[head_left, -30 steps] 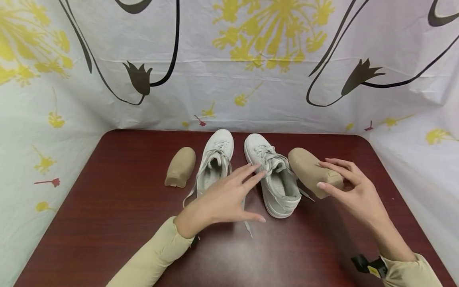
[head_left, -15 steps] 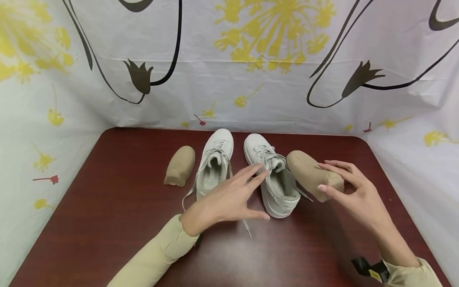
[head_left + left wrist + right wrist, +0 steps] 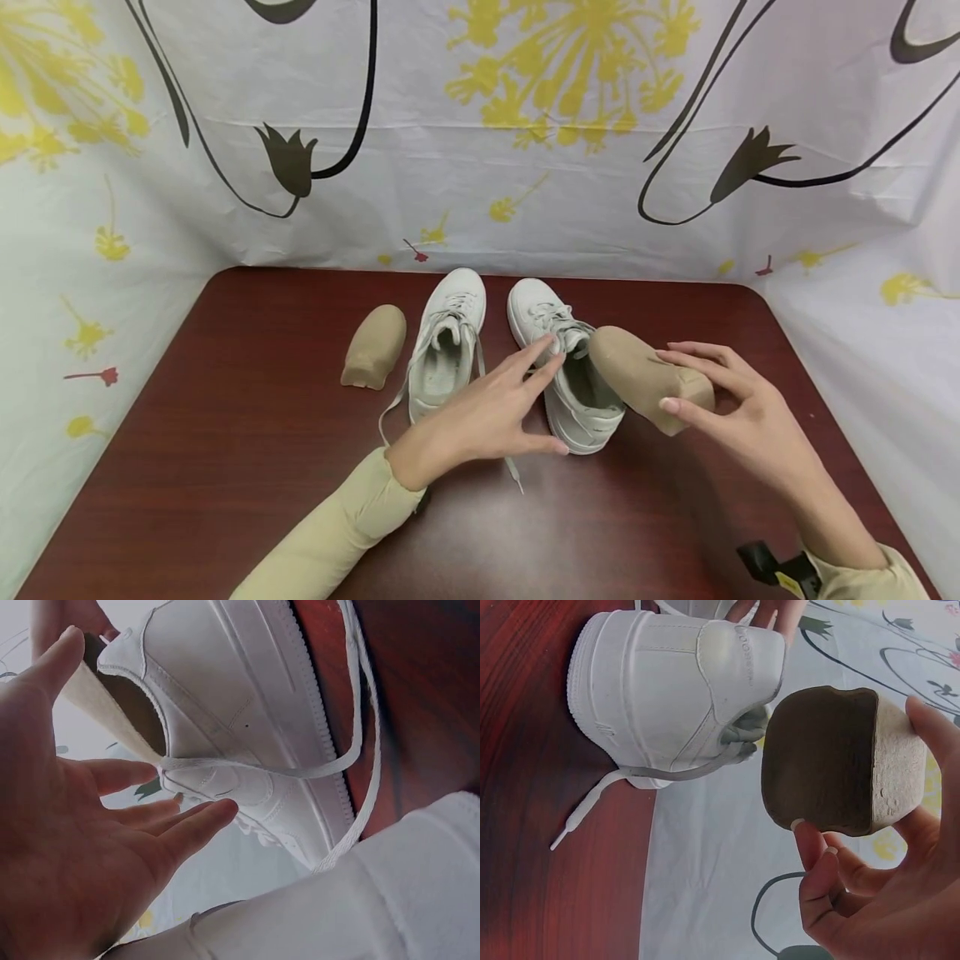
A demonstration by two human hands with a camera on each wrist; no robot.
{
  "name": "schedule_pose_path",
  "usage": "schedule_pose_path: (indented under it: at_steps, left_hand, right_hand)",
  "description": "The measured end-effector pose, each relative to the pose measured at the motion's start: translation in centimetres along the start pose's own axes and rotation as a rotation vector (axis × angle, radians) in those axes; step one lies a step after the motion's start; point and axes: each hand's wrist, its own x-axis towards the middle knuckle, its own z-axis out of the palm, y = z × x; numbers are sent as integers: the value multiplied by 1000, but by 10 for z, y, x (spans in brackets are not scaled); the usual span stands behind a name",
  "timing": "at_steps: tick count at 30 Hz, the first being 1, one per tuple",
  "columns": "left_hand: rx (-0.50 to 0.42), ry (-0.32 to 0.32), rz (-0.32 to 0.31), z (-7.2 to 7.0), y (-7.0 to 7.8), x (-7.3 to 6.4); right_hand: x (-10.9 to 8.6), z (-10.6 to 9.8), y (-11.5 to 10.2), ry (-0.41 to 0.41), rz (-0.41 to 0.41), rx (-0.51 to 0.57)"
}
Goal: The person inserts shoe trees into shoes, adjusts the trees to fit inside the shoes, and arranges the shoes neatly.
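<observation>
My right hand (image 3: 757, 417) pinches a tan moulded shoe insert (image 3: 637, 375) by its back end, thumb on one side and fingers on the other. The insert's rounded toe hangs over the collar of the right white sneaker (image 3: 588, 433); in the right wrist view the insert (image 3: 821, 761) is clear of the sneaker's heel (image 3: 667, 675). My left hand (image 3: 480, 417) spreads its fingers beside that sneaker's tongue and laces. Whether the fingertips touch the shoe I cannot tell. It holds nothing and partly covers the left white sneaker (image 3: 457, 296).
A second tan insert (image 3: 375, 346) lies left of the sneakers on the dark red table (image 3: 262, 467). Loose laces (image 3: 514, 475) trail onto the tabletop. A white cloth (image 3: 420, 192) with yellow and dark flower prints hangs behind and at both sides.
My right hand has brought the insert a little left and nearer to me, its toe now over the right sneaker's collar. The left hand has shifted slightly right.
</observation>
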Motion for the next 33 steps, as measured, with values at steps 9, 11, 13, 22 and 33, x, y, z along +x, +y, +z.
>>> schedule_pose_path:
  at_steps: [9,11,13,22,33]
  left_hand:
    - [-30,-3,-26,6,1,3]
    - [-38,0,-28,8,1,4]
    - [-43,8,-30,10,1,6]
    - [-73,96,-32,18,3,14]
    - [-228,133,-117,23,3,21]
  right_hand:
    - [-1,-1,-5,-23,-33,-27]
    - [-2,-1,-6,-25,-41,-32]
    - [-3,-2,-7,-26,-52,-36]
    - [-5,1,-8,-62,-66,-84]
    - [-5,2,-10,-87,-34,-136]
